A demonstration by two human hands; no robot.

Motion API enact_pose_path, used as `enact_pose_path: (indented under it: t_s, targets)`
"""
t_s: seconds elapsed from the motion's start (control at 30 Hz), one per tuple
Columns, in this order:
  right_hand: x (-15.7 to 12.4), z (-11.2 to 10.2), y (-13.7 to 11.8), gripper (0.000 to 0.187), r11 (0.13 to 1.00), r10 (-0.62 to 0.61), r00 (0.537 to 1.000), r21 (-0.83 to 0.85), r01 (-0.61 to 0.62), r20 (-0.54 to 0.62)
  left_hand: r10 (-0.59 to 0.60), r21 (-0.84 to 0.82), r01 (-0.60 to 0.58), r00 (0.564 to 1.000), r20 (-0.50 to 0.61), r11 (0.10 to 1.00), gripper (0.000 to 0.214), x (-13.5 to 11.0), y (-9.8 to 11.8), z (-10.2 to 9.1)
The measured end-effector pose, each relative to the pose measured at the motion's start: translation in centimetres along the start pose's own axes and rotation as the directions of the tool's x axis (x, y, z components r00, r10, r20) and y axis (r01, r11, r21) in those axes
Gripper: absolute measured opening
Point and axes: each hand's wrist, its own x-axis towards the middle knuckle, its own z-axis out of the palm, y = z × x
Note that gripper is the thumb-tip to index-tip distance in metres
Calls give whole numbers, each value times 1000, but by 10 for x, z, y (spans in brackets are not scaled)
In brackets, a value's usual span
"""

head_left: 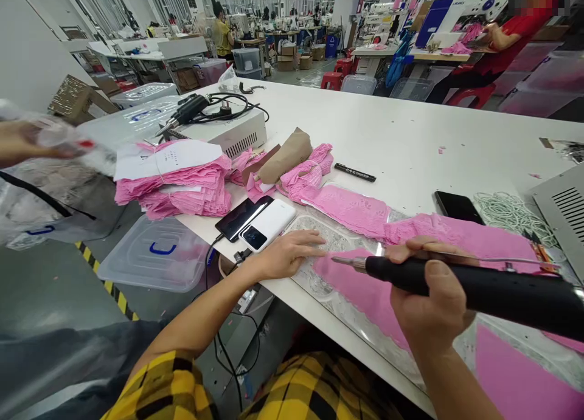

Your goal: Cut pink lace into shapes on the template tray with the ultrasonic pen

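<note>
Head view: the right hand (pixel 431 307) wraps its fingers round the tool (pixel 497 292), apparently to steer its tip over the pink piece (pixel 356 283) on the plate (pixel 305 279), while the left hand (pixel 287 254), fingers outstretched, holding nothing, seemingly steadies one end.

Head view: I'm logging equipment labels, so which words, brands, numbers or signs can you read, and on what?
"JUKI": on the blue-and-white sewing machine, upper right.
White triangular sign, no readable words: on the blue bin in the background.
Too small to read: lettering on the black pen.
Too small or blurred to read: marks on the white paper at left.
Not legible: display of the white device.
</note>
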Motion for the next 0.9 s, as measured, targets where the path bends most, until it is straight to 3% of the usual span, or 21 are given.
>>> enact_pose_path:
  t_s: [0.13, 0.3, 0.43, 0.67, 0.9]
  targets:
    - [7, -1, 1, 13, 999, 12, 997, -42, -16, -77, 52, 57, -50, 998, -42, 997, 45, -12, 10, 1]
    - [3, 5, 12, 15, 998, 40, 999, -44, -39, 6, 124, 93, -119, 991, -50, 989, 42, -18, 15, 2]
    - [2, 7, 17, 14, 999, -5, 998, -40, 7, 65, 138, 100, -136, 990, -13, 986, 44, -18, 14, 2]
    - [1, 7, 22, 13, 999, -20, 996, -47, 24, 88, 94, 138, -102, 994, 60, 985, 43, -19, 13, 2]
    - [0, 7, 20, 9, 999, 8, 995, -32, -5, 100, 123, 122, -123, 992, 14, 985, 42, -18, 13, 3]
